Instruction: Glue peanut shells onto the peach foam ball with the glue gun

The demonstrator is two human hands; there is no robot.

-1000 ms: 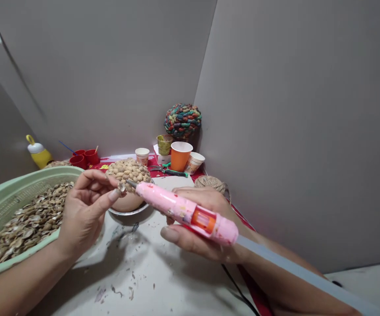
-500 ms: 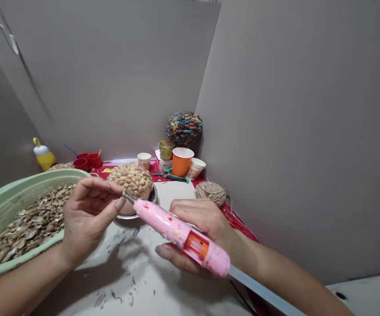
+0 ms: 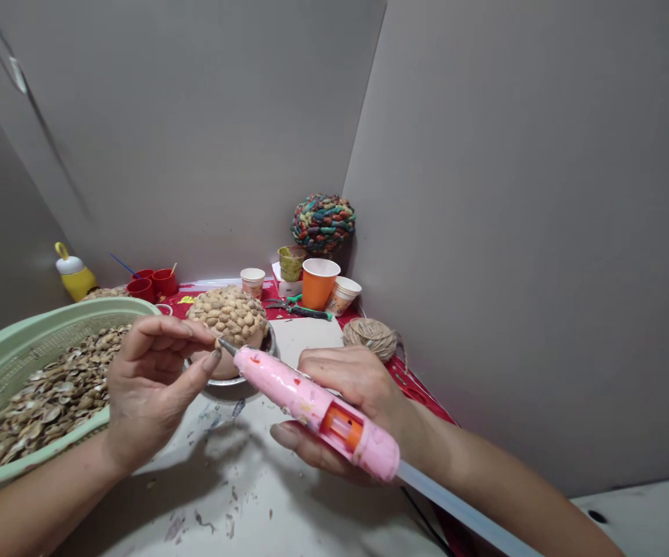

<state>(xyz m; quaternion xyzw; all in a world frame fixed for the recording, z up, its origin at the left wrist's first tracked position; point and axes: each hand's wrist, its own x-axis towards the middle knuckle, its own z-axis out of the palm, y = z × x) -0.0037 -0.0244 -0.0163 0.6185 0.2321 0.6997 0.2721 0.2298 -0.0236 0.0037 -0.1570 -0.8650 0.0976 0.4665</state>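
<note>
Two hands meet over the table: a small shell is pinched in the left hand (image 3: 151, 379) so the nozzle of the glue gun (image 3: 311, 402), gripped by the right hand (image 3: 349, 402), can reach it, near the shell-covered ball (image 3: 226, 313).

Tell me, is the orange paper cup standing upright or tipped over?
Upright. The orange paper cup stands on its base with its open rim facing up, beside a tilted smaller paper cup.
</note>
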